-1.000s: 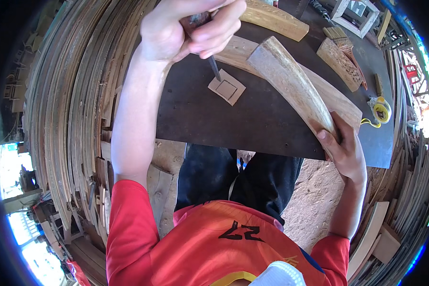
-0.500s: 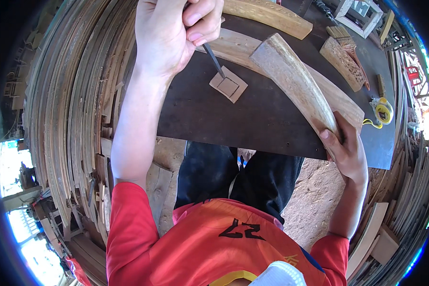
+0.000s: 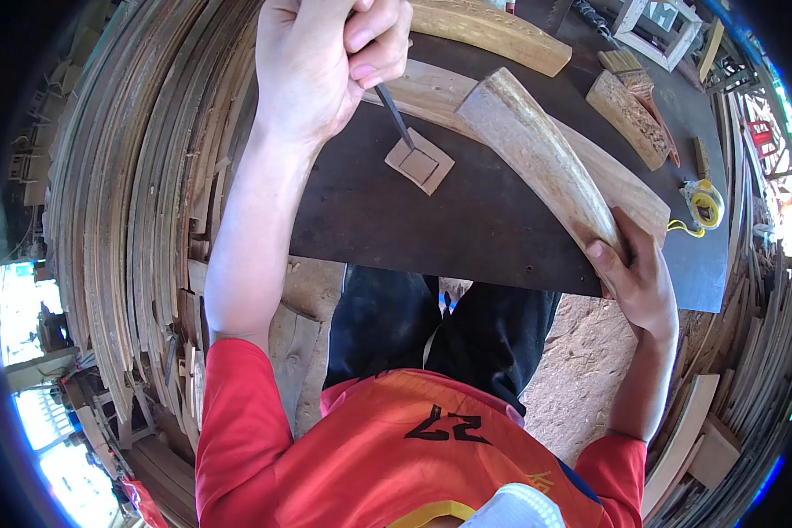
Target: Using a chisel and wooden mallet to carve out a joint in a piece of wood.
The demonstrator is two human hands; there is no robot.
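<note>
My left hand [image 3: 326,75] is closed around a thin metal chisel [image 3: 391,113], its upper part hidden by the fingers and the frame's top edge. The chisel's tip rests on a small square piece of wood [image 3: 430,175], at a dark cut line that outlines a smaller square. That piece lies flat on the dark tabletop [image 3: 370,220]. On the right, my right hand [image 3: 640,273] grips the near end of a thick, curved wooden club [image 3: 541,150]. Its broad far end is raised above the table, to the right of the chisel.
Behind the club lies a long pale board [image 3: 629,189]; a curved timber [image 3: 493,35] is farther back. To the right are a carved block [image 3: 627,119], a yellow tape measure [image 3: 704,204] and a white frame [image 3: 658,33]. Stacked wood strips [image 3: 132,176] line the left side.
The club's broad end has shifted slightly left and down. The chisel and the small wood square stay almost where they were.
</note>
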